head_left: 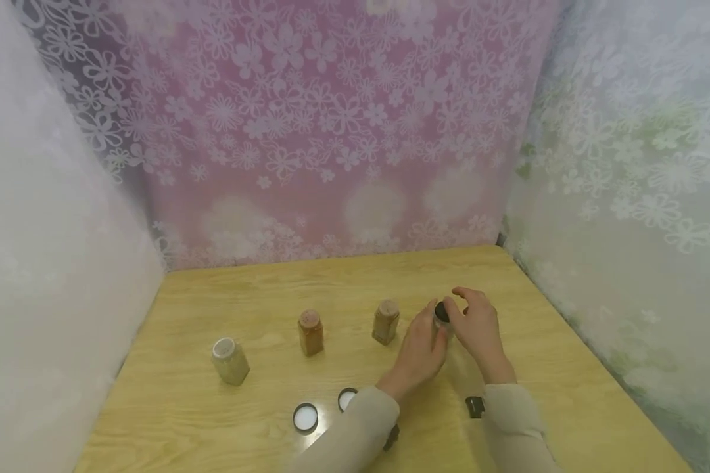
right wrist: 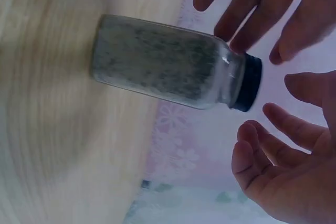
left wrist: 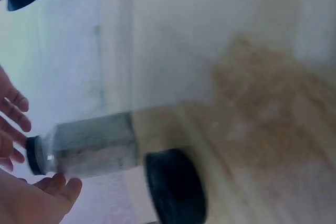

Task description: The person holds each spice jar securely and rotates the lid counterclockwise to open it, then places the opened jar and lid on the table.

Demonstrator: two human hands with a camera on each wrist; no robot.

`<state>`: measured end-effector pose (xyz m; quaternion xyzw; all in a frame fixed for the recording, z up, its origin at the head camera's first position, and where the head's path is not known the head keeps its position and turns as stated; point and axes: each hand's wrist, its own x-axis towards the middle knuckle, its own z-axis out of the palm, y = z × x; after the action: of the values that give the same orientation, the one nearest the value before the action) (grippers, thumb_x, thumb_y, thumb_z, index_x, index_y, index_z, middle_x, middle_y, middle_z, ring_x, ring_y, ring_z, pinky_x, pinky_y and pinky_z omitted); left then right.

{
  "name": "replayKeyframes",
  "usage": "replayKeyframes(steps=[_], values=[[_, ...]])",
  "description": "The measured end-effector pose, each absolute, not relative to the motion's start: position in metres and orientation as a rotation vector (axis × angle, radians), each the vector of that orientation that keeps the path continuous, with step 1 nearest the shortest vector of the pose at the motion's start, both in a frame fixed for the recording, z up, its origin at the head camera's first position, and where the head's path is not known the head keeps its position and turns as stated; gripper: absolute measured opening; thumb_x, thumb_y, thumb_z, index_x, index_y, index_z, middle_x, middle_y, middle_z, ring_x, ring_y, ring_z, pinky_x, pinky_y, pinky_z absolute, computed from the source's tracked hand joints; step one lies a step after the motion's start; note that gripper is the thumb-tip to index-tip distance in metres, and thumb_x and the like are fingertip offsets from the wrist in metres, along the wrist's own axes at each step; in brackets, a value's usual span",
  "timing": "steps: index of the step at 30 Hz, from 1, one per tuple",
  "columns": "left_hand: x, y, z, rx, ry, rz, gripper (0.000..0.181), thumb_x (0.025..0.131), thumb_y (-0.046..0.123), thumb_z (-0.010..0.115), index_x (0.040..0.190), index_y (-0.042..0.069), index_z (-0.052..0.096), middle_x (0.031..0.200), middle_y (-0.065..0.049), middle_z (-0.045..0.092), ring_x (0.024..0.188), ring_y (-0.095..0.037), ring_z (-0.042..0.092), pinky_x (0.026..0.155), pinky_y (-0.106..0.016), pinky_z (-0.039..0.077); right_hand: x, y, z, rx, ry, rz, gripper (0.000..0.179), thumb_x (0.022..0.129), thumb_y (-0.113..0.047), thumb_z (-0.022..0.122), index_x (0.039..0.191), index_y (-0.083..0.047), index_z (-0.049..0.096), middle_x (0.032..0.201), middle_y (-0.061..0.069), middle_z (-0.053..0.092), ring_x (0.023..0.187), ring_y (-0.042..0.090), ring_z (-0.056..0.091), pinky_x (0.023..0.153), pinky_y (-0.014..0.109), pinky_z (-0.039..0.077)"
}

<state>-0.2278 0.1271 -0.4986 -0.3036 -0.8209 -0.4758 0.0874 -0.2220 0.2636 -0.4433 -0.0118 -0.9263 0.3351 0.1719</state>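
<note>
A clear glass jar with a black lid (right wrist: 247, 82) stands on the table, with grey-green, flaky contents (right wrist: 152, 61). My left hand (head_left: 420, 348) holds it, thumb and fingers on either side in the head view. In the right wrist view, left fingertips overlap its neck. My right hand (head_left: 479, 328) is beside the lid with fingers loosely spread. The right wrist view shows the right fingers (right wrist: 278, 150) slightly apart from the lid; the head view shows the thumb close to it. The left wrist view shows the jar (left wrist: 94, 145) between both hands.
Three lidless jars stand leftward: a tan-topped one (head_left: 386, 322), an orange-brown one (head_left: 311, 334) and a pale-rimmed one (head_left: 231, 361). Two black-rimmed lids (head_left: 305, 418) lie near the left sleeve (head_left: 355, 427). A black round piece (left wrist: 176, 187) is close in the left wrist view. Floral curtains (head_left: 331, 131) surround the table.
</note>
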Motion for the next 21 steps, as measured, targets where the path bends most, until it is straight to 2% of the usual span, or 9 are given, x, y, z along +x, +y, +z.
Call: replayKeyframes(steps=[3,7,11,21], values=[[-0.231,0.131,-0.507,-0.823,-2.489,-1.545,0.054,0.106,0.018,0.038,0.155,0.001,0.024,0.154,-0.017,0.04,0.139,-0.03,0.043,0.112,-0.047,0.041,-0.222,0.262,-0.451,-0.045,-2.644,0.992,0.043,0.103,-0.027,0.055,0.13,0.006,0.057,0.127,0.028,0.059,0.096,0.037,0.061,0.077,0.047,0.056],[-0.237,0.133,-0.513,-0.714,-2.524,-1.64,0.05,0.107,0.017,0.036,0.155,0.005,0.029,0.146,-0.017,0.049,0.133,-0.03,0.05,0.107,-0.047,0.046,-0.223,0.26,-0.457,-0.045,-2.624,1.007,0.039,0.1,-0.024,0.06,0.125,0.006,0.061,0.118,0.025,0.064,0.088,0.032,0.061,0.069,0.036,0.053],[-0.243,0.135,-0.518,-0.663,-2.568,-1.667,0.047,0.109,0.023,0.033,0.153,0.006,0.035,0.145,-0.014,0.051,0.135,-0.03,0.048,0.11,-0.047,0.043,-0.225,0.259,-0.459,-0.048,-2.621,0.987,0.041,0.098,-0.026,0.064,0.124,0.006,0.061,0.116,0.024,0.065,0.085,0.029,0.062,0.066,0.03,0.051],[-0.25,0.138,-0.524,-0.541,-2.535,-1.707,0.044,0.11,0.028,0.032,0.148,0.012,0.047,0.144,-0.009,0.054,0.134,-0.029,0.05,0.111,-0.047,0.042,-0.228,0.259,-0.463,-0.046,-2.592,0.998,0.042,0.094,-0.023,0.07,0.125,0.004,0.062,0.12,0.023,0.066,0.093,0.034,0.06,0.068,0.032,0.048]])
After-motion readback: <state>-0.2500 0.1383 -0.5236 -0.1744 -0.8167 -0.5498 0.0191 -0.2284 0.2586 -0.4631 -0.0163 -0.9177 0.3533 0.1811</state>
